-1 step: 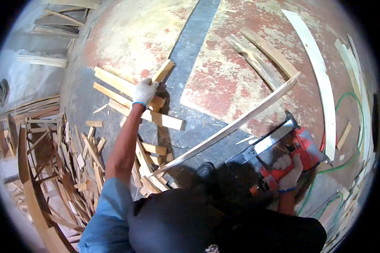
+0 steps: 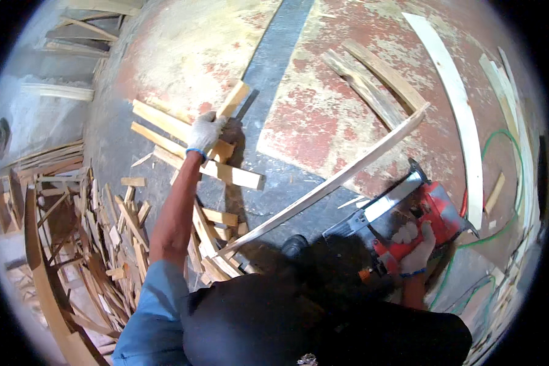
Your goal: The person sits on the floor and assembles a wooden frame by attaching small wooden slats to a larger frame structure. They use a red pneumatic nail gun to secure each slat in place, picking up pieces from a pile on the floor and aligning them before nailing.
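My left hand [image 2: 206, 130], in a pale work glove, is closed around a short wooden block [image 2: 233, 99] above several light wood strips [image 2: 161, 119] on the floor. Part of the block is hidden under the glove. At the right, my gloved right hand [image 2: 417, 249] grips the handle of a red and black nail gun [image 2: 440, 210] with a long silver magazine. The tool is held low beside my legs. Between my hands a long narrow batten [image 2: 329, 188] slants across, meeting the end of another wood piece [image 2: 387, 73] at its far corner.
A weathered board [image 2: 365, 88] lies within that corner. Further right are a long white plank [image 2: 454, 91] and a green hose [image 2: 493, 236]. A big heap of scrap wood [image 2: 97, 244] fills the left side, and a dark shoe [image 2: 294, 245] stands near the batten.
The block in my left hand has lifted slightly, and its shadow shows more apart from it. The whole view has shifted a little; my right hand keeps its hold on the nail gun.
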Motion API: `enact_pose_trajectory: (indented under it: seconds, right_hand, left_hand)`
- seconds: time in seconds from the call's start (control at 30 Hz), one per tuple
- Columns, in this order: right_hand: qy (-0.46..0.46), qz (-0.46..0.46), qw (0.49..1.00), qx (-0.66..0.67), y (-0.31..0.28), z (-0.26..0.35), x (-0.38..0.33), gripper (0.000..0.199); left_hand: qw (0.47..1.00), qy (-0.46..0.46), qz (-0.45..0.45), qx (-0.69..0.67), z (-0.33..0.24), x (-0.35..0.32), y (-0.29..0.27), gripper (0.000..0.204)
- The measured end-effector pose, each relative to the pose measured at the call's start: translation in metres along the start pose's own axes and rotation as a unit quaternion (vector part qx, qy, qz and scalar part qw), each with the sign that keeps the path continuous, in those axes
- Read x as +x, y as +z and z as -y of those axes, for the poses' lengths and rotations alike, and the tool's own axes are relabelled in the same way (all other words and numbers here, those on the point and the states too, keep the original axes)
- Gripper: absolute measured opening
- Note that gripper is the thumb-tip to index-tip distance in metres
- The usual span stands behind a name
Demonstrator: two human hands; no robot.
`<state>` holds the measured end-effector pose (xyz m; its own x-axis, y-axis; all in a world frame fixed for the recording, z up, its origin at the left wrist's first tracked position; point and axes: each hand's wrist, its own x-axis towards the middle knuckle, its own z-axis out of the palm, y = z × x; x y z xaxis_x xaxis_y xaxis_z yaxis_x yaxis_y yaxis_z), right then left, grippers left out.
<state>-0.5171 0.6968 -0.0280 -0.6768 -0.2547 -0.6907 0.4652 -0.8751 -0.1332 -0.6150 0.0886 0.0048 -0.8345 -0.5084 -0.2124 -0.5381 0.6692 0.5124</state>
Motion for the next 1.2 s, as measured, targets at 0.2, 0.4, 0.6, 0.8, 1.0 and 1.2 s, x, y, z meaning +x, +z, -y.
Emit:
enact_pose_trajectory:
  seconds: [0.2,0.4,0.6,0.8,1.0,1.2]
  right_hand:
    - [-0.059,-0.085,0.992,-0.068,0.033,-0.01,-0.012,0.028]
    - [-0.049,-0.045,0.996,-0.063,0.027,-0.005,-0.013,0.019]
    - [-0.036,-0.015,0.997,-0.072,0.012,0.0,-0.006,0.02]
    - [-0.046,-0.047,0.996,-0.062,0.026,-0.01,-0.01,0.027]
    - [-0.055,0.011,0.989,-0.135,0.047,-0.005,-0.021,0.035]
    - [-0.027,0.116,0.988,-0.098,0.047,-0.011,-0.027,0.031]
  left_hand:
    - [0.918,0.391,-0.055,-0.033,-0.145,-0.058,0.064,0.035]
    - [0.843,0.528,-0.019,0.107,-0.218,-0.089,0.134,0.05]
    - [0.959,0.252,0.012,-0.127,-0.189,-0.129,0.155,0.047]
    - [0.739,-0.144,0.331,-0.57,-0.209,-0.128,0.162,0.047]
    - [0.671,-0.166,0.324,-0.645,-0.23,-0.109,0.187,0.038]
    - [0.679,-0.119,0.284,-0.666,-0.218,-0.068,0.177,0.03]
